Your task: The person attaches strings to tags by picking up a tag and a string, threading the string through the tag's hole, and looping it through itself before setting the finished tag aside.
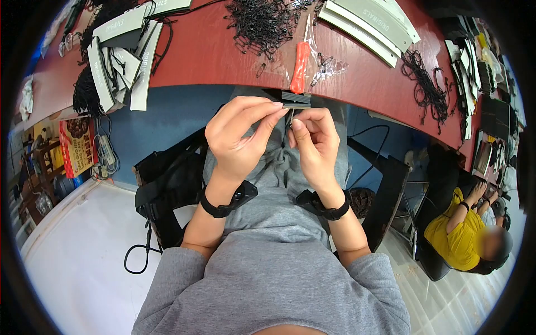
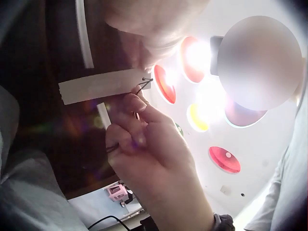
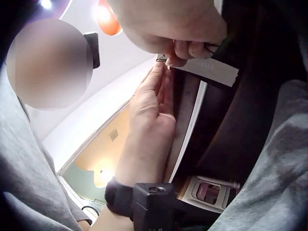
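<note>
A pale tag strip (image 2: pixel 96 87) has a thin black cord (image 2: pixel 146 81) at the hole in its end. The left hand (image 1: pixel 239 129) pinches the strip, its fingers fairly straight; in the right wrist view the left hand (image 3: pixel 150 108) reaches up to the strip's end (image 3: pixel 211 71). The right hand (image 1: pixel 316 142), close on the other side, pinches the black cord below the strip, and in the left wrist view the right hand (image 2: pixel 161 147) has curled fingers with cord between them. Past the hands, an orange-handled screwdriver (image 1: pixel 301 67) lies on the red table (image 1: pixel 195 61).
Black safety pins (image 1: pixel 262 25) are heaped at the table's far side. Printed tags (image 1: pixel 365 25) lie in stacks right and left (image 1: pixel 146 61). Black cords (image 1: pixel 427 78) lie at the right. A person in yellow (image 1: pixel 455 234) sits at the far right.
</note>
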Demonstrator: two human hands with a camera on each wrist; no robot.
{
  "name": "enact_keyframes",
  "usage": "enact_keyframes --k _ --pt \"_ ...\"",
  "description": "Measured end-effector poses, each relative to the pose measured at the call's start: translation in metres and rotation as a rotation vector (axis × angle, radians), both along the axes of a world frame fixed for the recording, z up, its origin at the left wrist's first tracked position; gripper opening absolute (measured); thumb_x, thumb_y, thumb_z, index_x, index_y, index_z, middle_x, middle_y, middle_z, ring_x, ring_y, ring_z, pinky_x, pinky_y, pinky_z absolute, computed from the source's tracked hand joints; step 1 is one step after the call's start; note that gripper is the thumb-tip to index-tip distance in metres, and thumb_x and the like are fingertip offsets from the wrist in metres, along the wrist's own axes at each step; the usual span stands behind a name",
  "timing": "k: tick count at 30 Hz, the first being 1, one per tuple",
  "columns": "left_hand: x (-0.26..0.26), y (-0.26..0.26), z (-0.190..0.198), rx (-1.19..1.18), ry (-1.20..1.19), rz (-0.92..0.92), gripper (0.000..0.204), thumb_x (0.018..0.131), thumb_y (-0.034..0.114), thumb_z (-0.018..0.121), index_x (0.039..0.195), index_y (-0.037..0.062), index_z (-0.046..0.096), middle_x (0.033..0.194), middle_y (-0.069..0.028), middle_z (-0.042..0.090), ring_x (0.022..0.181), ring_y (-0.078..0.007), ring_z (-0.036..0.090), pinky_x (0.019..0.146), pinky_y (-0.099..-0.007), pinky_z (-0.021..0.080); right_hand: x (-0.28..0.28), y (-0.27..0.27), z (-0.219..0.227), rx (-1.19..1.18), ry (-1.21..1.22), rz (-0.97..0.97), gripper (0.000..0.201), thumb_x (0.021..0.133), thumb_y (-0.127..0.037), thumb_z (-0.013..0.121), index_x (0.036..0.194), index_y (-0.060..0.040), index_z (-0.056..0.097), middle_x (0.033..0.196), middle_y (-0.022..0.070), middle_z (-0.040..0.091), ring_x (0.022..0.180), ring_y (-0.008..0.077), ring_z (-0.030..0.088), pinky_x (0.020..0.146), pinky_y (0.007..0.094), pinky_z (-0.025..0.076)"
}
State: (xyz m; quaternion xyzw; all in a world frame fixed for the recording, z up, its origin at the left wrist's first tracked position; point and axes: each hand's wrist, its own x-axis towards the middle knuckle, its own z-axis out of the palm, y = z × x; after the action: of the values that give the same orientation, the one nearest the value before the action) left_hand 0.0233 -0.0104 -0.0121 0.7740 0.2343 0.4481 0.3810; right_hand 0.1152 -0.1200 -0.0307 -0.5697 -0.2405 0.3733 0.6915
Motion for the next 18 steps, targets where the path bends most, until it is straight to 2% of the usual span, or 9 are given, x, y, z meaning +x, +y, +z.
enact_keyframes --k 10,13,16,17,18 --pt "0.002 -0.004 -0.002 -0.083 -0.055 -0.001 0.016 0.069 -0.009 0.076 0.082 -0.0035 0.068 0.078 -0.0105 0.066 0.07 -0.0169 0.063 0.061 -0.0249 0.049 0.0 0.0 0.001 -0.011 -0.009 0.002 0.009 0.094 -0.007 0.056 0.096 -0.0014 0.049 0.072 0.0012 0.056 0.062 0.0056 0.051 0.054 0.0191 0.04" --pt "0.001 0.002 -0.002 -0.096 -0.053 -0.007 0.017 0.068 -0.005 0.076 0.082 0.0009 0.07 0.077 -0.0082 0.067 0.067 -0.0187 0.064 0.06 -0.026 0.05 0.0 0.001 0.0 -0.007 -0.006 0.009 0.009 0.094 -0.007 0.056 0.096 -0.0014 0.049 0.073 0.0011 0.056 0.062 0.0057 0.051 0.054 0.0192 0.04" --pt "0.0 0.006 0.002 -0.167 -0.009 -0.084 0.018 0.067 -0.005 0.077 0.083 -0.0008 0.069 0.079 -0.0084 0.066 0.071 -0.0163 0.062 0.062 -0.0257 0.049 -0.001 0.002 0.001 -0.009 -0.01 0.008 0.008 0.095 -0.006 0.056 0.096 -0.0015 0.049 0.073 0.001 0.056 0.062 0.0057 0.051 0.054 0.0193 0.039" --pt "0.001 0.006 0.002 -0.167 -0.009 -0.083 0.018 0.067 -0.005 0.077 0.083 -0.0008 0.069 0.079 -0.0084 0.066 0.071 -0.0163 0.062 0.062 -0.0257 0.049 -0.001 0.002 0.002 -0.012 -0.015 0.004 0.008 0.095 -0.006 0.056 0.096 -0.0015 0.049 0.073 0.0011 0.056 0.061 0.0057 0.051 0.054 0.0193 0.039" --pt "0.002 0.007 0.002 -0.072 -0.013 -0.046 0.019 0.067 -0.005 0.078 0.083 -0.0005 0.069 0.079 -0.0081 0.065 0.071 -0.0164 0.062 0.061 -0.0255 0.049 -0.001 0.002 0.002 -0.012 -0.015 0.004 0.008 0.095 -0.006 0.056 0.096 -0.0015 0.049 0.073 0.0011 0.056 0.061 0.0057 0.051 0.054 0.0193 0.039"
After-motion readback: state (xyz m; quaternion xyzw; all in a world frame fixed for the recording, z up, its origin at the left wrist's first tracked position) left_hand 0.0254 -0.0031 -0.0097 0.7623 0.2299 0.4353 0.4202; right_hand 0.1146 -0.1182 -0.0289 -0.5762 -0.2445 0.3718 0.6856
